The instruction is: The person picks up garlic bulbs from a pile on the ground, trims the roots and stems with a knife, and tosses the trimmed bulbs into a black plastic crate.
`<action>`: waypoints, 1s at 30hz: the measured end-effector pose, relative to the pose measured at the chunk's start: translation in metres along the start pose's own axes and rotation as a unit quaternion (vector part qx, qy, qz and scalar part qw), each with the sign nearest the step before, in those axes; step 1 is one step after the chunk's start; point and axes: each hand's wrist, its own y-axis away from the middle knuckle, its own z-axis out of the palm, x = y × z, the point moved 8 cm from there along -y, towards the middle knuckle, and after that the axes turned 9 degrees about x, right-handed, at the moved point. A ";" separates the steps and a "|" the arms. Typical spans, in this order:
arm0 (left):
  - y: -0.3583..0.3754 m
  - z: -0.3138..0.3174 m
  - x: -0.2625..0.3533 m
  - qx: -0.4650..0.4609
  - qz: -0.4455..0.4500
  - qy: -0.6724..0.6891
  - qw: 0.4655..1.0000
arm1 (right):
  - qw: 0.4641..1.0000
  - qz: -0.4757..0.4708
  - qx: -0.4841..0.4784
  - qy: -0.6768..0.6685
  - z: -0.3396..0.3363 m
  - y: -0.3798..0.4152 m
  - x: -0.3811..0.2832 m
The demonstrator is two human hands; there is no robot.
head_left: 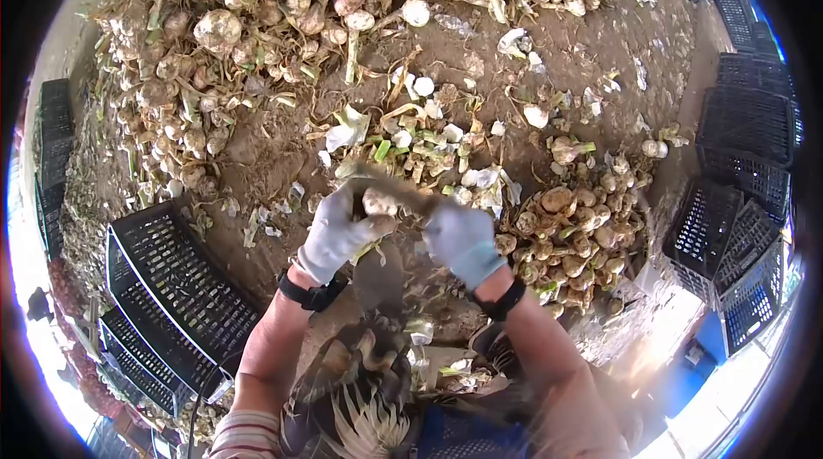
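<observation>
My left hand [336,234], in a pale glove with a dark band at the wrist, is closed around a garlic bulb [379,203]. My right hand [463,239], gloved in the same way, grips a knife [399,191] whose blade is blurred by motion. The blade reaches left across the top of the bulb, close to the left fingers. Just beyond both hands, cut stem pieces [420,155] and papery skins lie scattered on the soil.
A large heap of garlic bulbs with stems [283,13] spreads across the far left. A smaller pile of bulbs [583,228] lies right of my right hand. Black plastic crates [184,288] stand at left, and more black crates [746,129] are stacked along the right edge.
</observation>
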 end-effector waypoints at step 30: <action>-0.185 0.103 -0.153 -0.123 -0.353 -0.117 0.920 | 0.732 0.254 0.177 -0.607 -0.014 0.013 0.090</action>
